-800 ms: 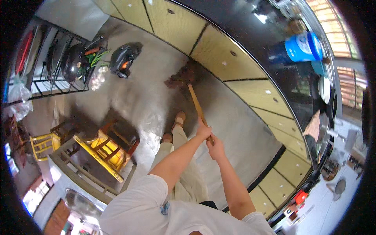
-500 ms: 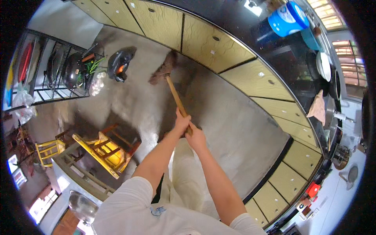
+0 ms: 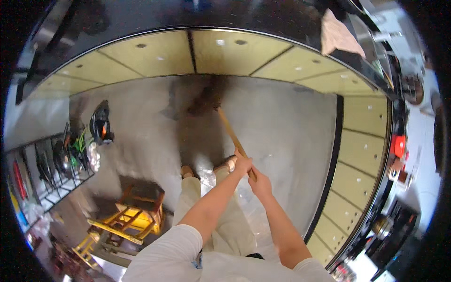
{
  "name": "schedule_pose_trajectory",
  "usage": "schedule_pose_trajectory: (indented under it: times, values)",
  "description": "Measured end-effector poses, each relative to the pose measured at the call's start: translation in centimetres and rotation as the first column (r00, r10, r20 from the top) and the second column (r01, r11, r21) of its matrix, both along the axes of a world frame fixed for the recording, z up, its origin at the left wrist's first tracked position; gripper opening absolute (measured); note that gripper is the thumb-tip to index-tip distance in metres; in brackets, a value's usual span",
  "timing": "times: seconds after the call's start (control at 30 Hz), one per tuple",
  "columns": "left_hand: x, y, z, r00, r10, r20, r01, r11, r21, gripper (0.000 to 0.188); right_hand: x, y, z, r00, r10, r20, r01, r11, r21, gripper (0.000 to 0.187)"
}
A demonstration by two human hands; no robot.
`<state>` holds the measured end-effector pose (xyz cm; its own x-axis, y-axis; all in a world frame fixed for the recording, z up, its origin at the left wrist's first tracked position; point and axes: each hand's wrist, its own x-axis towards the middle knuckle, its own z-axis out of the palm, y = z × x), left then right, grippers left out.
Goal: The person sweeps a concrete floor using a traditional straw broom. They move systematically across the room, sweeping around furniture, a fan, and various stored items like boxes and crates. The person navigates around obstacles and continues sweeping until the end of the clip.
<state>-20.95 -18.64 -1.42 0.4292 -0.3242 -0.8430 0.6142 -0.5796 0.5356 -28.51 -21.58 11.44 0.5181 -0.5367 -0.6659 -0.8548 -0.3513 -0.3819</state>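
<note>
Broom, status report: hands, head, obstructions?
Left hand and right hand shut on broom handle. Broom head on floor by yellow cabinets. Nothing obstructing.

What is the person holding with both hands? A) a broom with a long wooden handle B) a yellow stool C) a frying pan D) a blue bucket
A: the left hand and the right hand both grip the wooden handle of the broom, whose dark head rests on the grey floor.

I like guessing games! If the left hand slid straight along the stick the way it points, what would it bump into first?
The left hand points up the wooden handle, so it would probably meet the dark broom head first, down on the grey floor. Depth is hard to judge.
</note>
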Motion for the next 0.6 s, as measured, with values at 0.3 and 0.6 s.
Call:
schedule_pose_trajectory:
  times: [0.3, 0.6]
  values:
    - [-3.7, 0.3, 4.0, 0.997, 0.022, 0.080, -0.019, 0.999, -0.048, 0.084, -4.3, -0.5, 3.0, 0.989, -0.112, 0.098, 0.110, 0.993, 0.032, 0.050]
    - [-6.6, -4.1, -4.9, 0.981, 0.138, -0.137, -0.145, 0.989, -0.042, 0.080, -5.6, -7.6, -1.3, 0.992, -0.108, -0.070, 0.111, 0.993, 0.047, 0.044]
